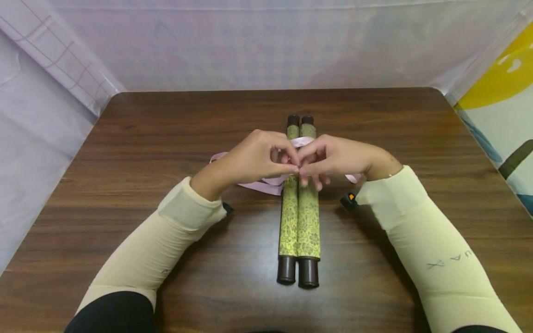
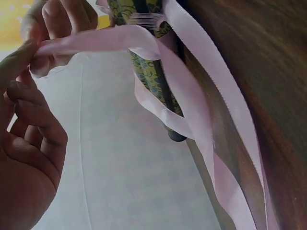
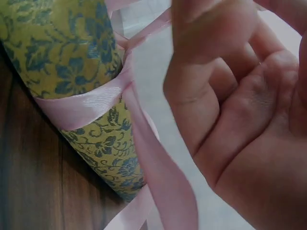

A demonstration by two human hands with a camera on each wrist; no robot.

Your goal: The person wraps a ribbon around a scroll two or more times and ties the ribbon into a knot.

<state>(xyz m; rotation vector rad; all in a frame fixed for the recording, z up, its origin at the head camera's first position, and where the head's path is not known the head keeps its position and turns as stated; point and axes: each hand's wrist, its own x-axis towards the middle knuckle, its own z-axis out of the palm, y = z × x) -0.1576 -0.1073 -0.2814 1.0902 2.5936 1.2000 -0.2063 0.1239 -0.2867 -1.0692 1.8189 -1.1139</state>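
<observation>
A scroll with two rolls (image 1: 309, 226) lies lengthwise on the table, covered in yellow-green floral cloth with dark end knobs. Pink ribbon (image 2: 187, 91) wraps round its middle, and loose lengths trail to either side. Above the wrap, my left hand (image 1: 262, 155) pinches a raised stretch of ribbon between thumb and index finger. My right hand (image 1: 337, 157) meets it there, thumb and index finger pinched on the same ribbon, its other fingers loosely bent. In the right wrist view the ribbon band (image 3: 81, 108) lies round the cloth, and the right fingertips are out of sight.
The brown wood table (image 1: 200, 277) extends around the scroll on all sides. A pale checked curtain (image 1: 250, 46) hangs behind its far edge. At the right is a cloth with a yellow print (image 1: 499, 78). Dark wrist devices (image 1: 349, 201) show under the cream sleeves.
</observation>
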